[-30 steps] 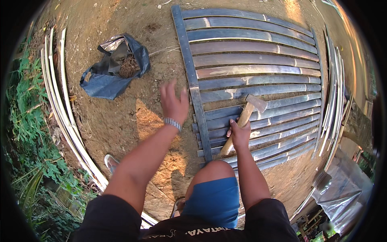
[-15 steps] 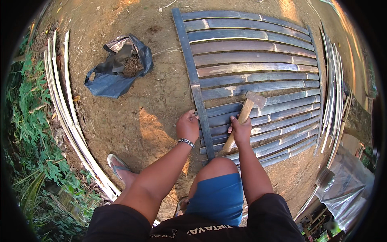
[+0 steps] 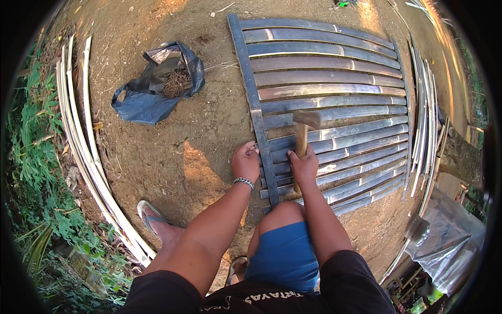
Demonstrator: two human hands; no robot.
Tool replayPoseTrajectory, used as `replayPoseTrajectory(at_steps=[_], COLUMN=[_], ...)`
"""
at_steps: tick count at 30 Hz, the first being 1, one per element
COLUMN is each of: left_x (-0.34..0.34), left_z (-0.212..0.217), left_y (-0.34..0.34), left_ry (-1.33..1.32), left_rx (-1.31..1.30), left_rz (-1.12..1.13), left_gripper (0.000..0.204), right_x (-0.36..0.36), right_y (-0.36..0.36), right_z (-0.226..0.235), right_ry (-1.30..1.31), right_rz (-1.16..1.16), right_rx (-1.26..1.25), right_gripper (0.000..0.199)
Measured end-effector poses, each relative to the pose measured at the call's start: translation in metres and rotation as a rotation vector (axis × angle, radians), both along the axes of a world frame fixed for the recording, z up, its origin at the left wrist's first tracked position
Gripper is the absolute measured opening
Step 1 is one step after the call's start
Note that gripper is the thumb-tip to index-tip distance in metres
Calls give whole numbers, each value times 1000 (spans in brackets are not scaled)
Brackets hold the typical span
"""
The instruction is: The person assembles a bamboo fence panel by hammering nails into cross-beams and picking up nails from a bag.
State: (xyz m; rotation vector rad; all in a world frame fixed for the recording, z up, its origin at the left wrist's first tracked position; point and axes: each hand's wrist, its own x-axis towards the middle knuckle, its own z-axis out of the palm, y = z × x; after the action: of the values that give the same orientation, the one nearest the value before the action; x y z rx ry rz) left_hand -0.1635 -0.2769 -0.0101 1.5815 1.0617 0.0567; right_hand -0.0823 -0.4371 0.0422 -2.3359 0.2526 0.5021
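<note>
A panel of dark split-bamboo slats (image 3: 329,78) lies on the ground in front of me, with a crosswise strip (image 3: 243,63) along its left end. My right hand (image 3: 304,166) is wrapped round the wooden handle of a hammer (image 3: 301,137), its metal head raised above the slats. Beside the left strip is my left hand (image 3: 245,160), thumb and fingers pinched together at the strip's edge. Whatever sits in that pinch is too small to make out. A chain bracelet (image 3: 244,182) circles my left wrist.
A dark plastic bag (image 3: 151,102) with a heap of brown nails (image 3: 177,82) lies open left of the panel. Long pale bamboo strips (image 3: 89,157) lie at the far left, and more strips (image 3: 424,115) at the right. Plastic sheeting (image 3: 449,235) covers something at lower right.
The hammer has swung left toward the left strip, and its handle now stands more upright. My left hand keeps its pinch at the strip. The view has shifted slightly.
</note>
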Motion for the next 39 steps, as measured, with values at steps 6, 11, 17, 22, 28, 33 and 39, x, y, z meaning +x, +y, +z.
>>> replayPoseTrajectory(at_steps=[6,11,17,22,28,33,39], left_x=[-8,-12,-22,-23,-22,-22,-23], left_z=[18,18,-3,-8,-5,-6,-6], left_y=[16,45,42,42,42,40,42], left_ry=[-64,-83,-173,-188,-194,-203,-180], left_rx=[360,668,811,820,828,831,836], left_rz=[-439,-617,-656,-660,-674,-675,-656], left_gripper=[42,48,45,43,41,43,44], right_x=[26,33,40,31,60,85,95], right_y=[5,9,10,-7,-97,-78,-66], right_z=[5,5,4,11,50,54,48], right_ry=[-101,-136,-128,-194,-339,-85,-276], right_rz=[408,536,575,495,1155,1528,1506], right_rx=[-165,-228,-222,-117,-267,-709,-466], right_gripper=[52,58,56,48,53,47,35])
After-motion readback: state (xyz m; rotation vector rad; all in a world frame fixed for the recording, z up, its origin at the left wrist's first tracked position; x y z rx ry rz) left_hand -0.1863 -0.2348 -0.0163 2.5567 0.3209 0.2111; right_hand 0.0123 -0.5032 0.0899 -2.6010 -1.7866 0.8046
